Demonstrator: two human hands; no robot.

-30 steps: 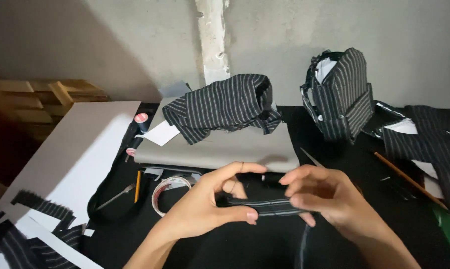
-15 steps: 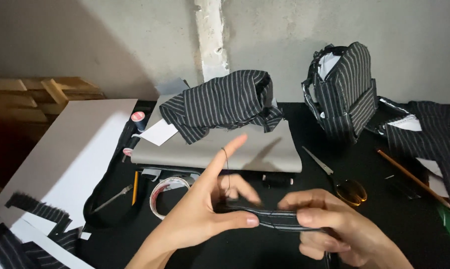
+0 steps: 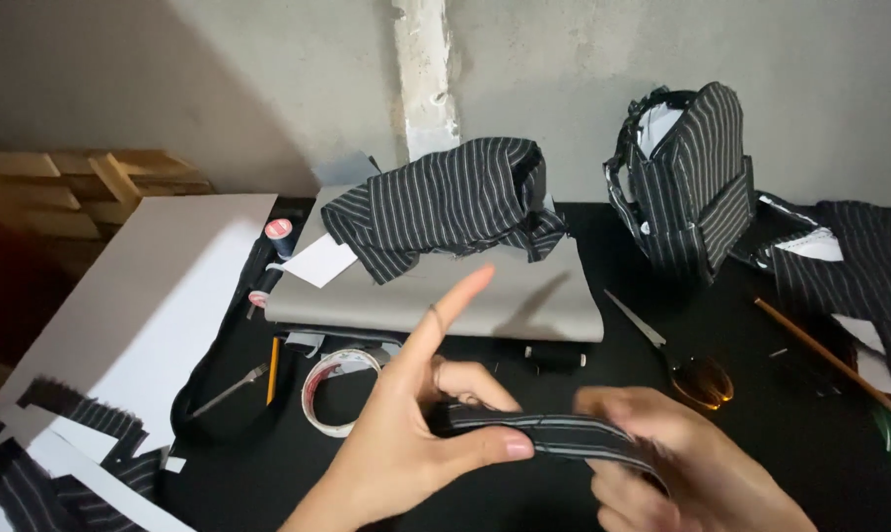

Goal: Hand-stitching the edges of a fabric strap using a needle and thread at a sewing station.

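At the bottom centre of the frame, a narrow dark pinstriped fabric strap (image 3: 544,433) lay stretched between two hands, its long axis running nearly level from left to right and dipping slightly toward the lower right. The left hand (image 3: 421,433) pinched the strap's left end between thumb and bent middle fingers, while its index finger stood free and pointed up toward the upper right. The right hand (image 3: 677,463), blurred, was closed around the strap's right end, fingers curled over it. Both hands hovered above a black table (image 3: 790,433).

Just left of the left hand lay a roll of tape (image 3: 332,389), and beyond it a pencil (image 3: 271,357). In the middle of the frame a grey board (image 3: 524,305) carried a bundle of striped cloth (image 3: 445,202). To the right of centre lay scissors (image 3: 677,355), and in the upper right stood a striped bag (image 3: 692,187). A white sheet (image 3: 150,296) filled the left side.
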